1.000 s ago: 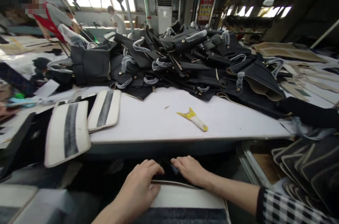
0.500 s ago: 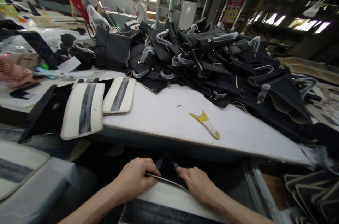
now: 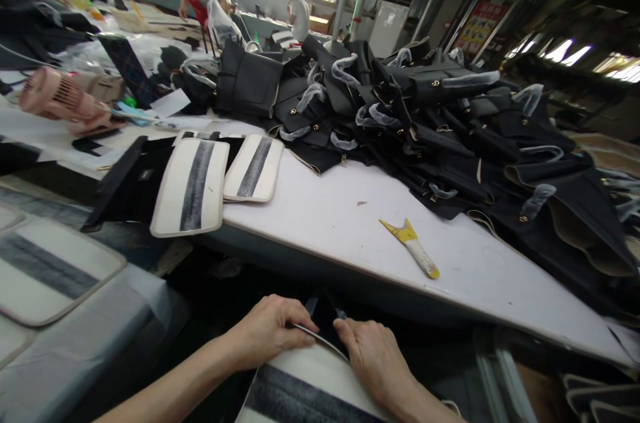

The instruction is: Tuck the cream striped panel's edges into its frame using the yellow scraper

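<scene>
My left hand [image 3: 270,333] pinches the top edge of a white panel with a dark stripe [image 3: 305,389] that lies at the bottom of the view, below the table edge. My right hand [image 3: 375,359] rests on the same panel's right edge, fingers curled over it beside a dark piece [image 3: 325,316] tucked behind the panel. Both hands sit close together, just in front of the white table [image 3: 325,223].
A yellow-handled scraper [image 3: 411,247] lies on the table. Two striped white panels [image 3: 193,186] sit at the table's left; another [image 3: 45,269] lies nearer left. A big heap of black bag parts [image 3: 425,123] fills the back. A pink fan [image 3: 60,99] and people stand far left.
The view has swung left and tilted. My hands have stayed on the panel's top edge, drawing slightly closer together.
</scene>
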Tool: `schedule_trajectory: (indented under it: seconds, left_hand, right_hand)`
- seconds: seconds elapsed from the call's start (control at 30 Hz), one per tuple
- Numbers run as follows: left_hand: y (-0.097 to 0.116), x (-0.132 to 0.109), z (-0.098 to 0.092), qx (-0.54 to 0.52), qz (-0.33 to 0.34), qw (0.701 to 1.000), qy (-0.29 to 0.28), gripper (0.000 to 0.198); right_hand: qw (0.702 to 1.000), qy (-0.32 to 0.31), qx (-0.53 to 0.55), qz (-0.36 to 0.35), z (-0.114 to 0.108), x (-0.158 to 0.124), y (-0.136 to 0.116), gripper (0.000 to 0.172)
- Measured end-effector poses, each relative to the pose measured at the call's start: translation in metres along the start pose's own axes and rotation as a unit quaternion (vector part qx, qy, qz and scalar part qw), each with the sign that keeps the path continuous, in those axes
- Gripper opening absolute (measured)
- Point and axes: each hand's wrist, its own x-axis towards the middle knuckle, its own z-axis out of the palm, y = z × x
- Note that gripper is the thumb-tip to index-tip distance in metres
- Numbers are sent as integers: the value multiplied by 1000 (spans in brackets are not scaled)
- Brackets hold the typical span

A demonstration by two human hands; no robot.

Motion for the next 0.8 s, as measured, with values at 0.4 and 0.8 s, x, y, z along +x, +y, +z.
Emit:
schedule_trajectory:
  seconds: [0.4, 0.8]
  left_hand:
    - [4, -13, 0, -36, 9, 999, 3, 17]
    - [-56, -20, 5, -273, -191, 941, 52, 72]
  right_hand:
    - [999, -14, 2, -29, 6, 12, -33, 73]
    - [998, -14, -26, -50, 7, 26, -51, 75]
